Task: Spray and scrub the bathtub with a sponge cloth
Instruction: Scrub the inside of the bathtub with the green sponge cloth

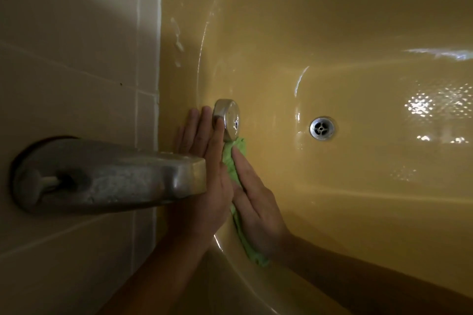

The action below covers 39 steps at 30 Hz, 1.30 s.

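Both hands lie flat on the tub's (pixel 332 33) end wall, fingers straight and close together. Left hand (pixel 204 161) reaches up beside the cap (pixel 229 120), partly behind the spout (pixel 115 176). Right hand (pixel 256 202) presses the green cloth (pixel 231 161) against the wall, just below the cap. Drain (pixel 322 128) sits well apart.

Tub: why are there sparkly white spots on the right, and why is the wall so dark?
Head view: the spots are light glaring off the shiny tub floor, right of the drain. Head view: another bright streak glares above them. Head view: little light reaches the wall, and a shadow lies across its top.
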Each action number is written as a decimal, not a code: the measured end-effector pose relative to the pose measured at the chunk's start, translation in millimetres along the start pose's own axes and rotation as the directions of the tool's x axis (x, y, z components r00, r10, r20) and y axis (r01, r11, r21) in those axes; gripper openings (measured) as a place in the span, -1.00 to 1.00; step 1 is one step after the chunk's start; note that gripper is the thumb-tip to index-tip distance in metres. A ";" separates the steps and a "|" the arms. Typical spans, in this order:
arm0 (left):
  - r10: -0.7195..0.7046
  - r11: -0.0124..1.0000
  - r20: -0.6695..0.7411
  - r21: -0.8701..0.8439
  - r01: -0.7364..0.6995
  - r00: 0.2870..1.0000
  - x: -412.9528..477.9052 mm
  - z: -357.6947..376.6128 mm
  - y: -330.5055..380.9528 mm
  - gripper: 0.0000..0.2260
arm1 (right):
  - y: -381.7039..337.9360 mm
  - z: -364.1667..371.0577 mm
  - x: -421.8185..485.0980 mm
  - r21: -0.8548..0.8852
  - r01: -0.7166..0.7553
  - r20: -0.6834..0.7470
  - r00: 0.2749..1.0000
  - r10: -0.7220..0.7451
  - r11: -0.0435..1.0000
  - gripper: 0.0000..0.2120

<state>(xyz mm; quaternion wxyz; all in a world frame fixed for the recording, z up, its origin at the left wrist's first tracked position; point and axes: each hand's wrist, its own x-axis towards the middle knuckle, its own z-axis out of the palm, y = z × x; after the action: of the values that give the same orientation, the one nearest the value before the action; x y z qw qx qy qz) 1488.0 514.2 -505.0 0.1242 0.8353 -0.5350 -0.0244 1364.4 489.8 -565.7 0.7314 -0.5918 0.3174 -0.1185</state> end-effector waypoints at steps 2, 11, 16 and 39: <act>0.017 1.000 -0.049 -0.025 -0.018 0.999 4.9 3.6 -3.3 -0.56 | 31.0 -11.4 6.8 -0.046 -0.019 0.016 1.000 0.019 0.999 -0.48; 0.035 0.998 -0.208 0.057 -0.023 0.978 27.4 15.6 -6.4 -0.51 | 87.9 -27.0 111.0 -0.110 -0.587 -0.107 0.809 0.578 0.802 -0.39; 0.028 0.999 -0.168 0.030 -0.023 0.985 35.2 13.8 -9.9 -0.54 | 12.6 -43.6 155.4 0.077 -0.278 -0.116 0.951 0.285 0.958 -0.38; 0.017 1.000 -0.077 -0.010 -0.018 0.997 48.5 6.8 -16.6 -0.57 | -49.6 -46.3 235.3 -0.029 0.179 -0.461 0.871 -0.172 0.983 -0.37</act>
<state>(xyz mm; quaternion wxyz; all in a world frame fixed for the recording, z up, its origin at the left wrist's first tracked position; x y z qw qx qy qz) 1522.3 475.9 -510.9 0.1492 0.8301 -0.5372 0.0059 1527.7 310.6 -599.8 0.6256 -0.5676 0.4259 -0.3241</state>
